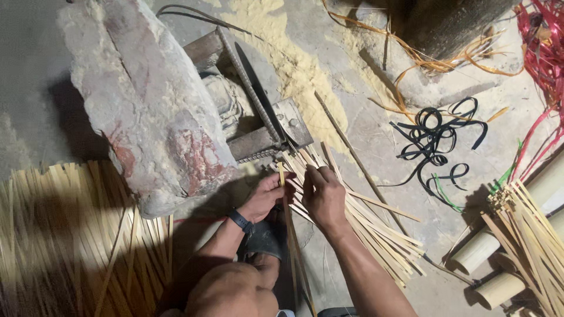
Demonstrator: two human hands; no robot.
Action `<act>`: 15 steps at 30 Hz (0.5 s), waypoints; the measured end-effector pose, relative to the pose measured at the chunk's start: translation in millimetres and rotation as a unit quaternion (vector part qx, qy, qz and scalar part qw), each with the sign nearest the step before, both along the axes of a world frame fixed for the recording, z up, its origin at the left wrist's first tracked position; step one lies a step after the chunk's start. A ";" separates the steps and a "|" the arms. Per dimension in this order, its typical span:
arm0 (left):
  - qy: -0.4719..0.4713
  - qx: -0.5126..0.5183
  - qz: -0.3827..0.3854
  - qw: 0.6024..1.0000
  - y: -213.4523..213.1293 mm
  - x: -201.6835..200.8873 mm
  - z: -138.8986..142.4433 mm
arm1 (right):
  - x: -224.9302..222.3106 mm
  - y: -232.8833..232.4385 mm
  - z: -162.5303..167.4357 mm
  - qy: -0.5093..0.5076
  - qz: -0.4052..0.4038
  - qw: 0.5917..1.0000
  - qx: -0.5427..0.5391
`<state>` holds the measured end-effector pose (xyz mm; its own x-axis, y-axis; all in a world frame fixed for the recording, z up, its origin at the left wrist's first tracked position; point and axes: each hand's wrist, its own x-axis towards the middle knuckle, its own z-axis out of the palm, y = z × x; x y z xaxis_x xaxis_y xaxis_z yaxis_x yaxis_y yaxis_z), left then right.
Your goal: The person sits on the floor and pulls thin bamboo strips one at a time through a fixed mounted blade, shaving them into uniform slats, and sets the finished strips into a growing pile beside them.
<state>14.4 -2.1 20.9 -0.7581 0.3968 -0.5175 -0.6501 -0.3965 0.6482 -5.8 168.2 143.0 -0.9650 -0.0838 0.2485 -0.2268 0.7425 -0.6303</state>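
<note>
Both hands pinched shut on one thin bamboo strip [286,202], left hand [265,196] and right hand [324,196] side by side, just below the blade [258,88] by the stone block [147,100]. More loose strips [376,229] fanned out right alongside.

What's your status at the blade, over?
Left hand and right hand both pinch one bamboo strip. Its tip sits just below the fixed blade. Loose strips underneath.

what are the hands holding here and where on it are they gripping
Both the left hand and the right hand pinch one thin bamboo strip near its upper end, just below the blade; its lower length runs free toward the person.
</note>
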 end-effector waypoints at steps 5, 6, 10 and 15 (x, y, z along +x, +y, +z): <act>0.040 -0.007 0.030 0.999 10.8 -13.2 18.7 | 27.8 22.2 2.9 -0.133 -0.066 0.989 -0.019; 0.055 -0.006 0.034 0.998 14.4 -15.3 23.7 | 34.9 27.8 1.5 -0.170 -0.064 0.980 -0.079; 0.055 -0.096 0.032 0.993 23.3 -18.4 42.9 | 48.5 43.3 -17.6 -0.323 -0.077 0.893 -0.304; 0.047 -0.174 0.004 0.984 18.6 -22.2 61.0 | 50.2 50.5 -30.5 -0.262 -0.080 0.920 -0.280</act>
<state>-7.8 16.4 82.0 -0.8115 0.2017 -0.5484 -0.5785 -0.1451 0.8027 44.3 218.6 112.5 -0.9536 0.0691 -0.2929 0.3006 0.2658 -0.9160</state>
